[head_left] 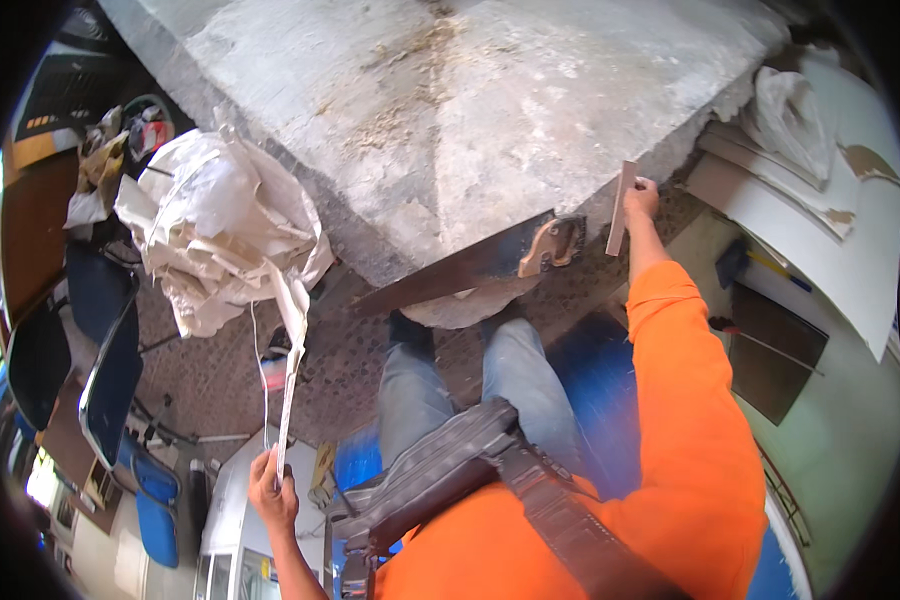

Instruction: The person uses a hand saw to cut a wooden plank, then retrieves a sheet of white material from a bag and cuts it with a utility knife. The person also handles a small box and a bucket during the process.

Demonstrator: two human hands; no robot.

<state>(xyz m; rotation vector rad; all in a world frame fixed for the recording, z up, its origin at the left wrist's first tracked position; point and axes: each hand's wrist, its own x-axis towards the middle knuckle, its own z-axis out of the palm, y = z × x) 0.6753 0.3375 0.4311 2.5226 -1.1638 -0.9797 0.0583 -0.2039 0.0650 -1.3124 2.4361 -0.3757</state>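
My left hand (273,487) is closed at the lower left round the end of a long white strip (292,345). That strip runs up to a big crumpled off-white plastic sack (225,215), and a thin white cord (258,345) hangs beside it. Out to the right, my right hand (641,200) grips a short, flat brown strip (620,208), perhaps wood, held nearly upright by the slab's edge. Between my hands a handsaw (470,268) with a brown handle lies across the near corner of a grey slab (530,110).
Dusty debris (395,90) lies along the slab's middle. White boards (800,215) and a plastic bag (788,115) are stacked at right. Dark chairs (108,350) stand at left, with a white cabinet (235,510) below. The floor (340,385) is pebbled.
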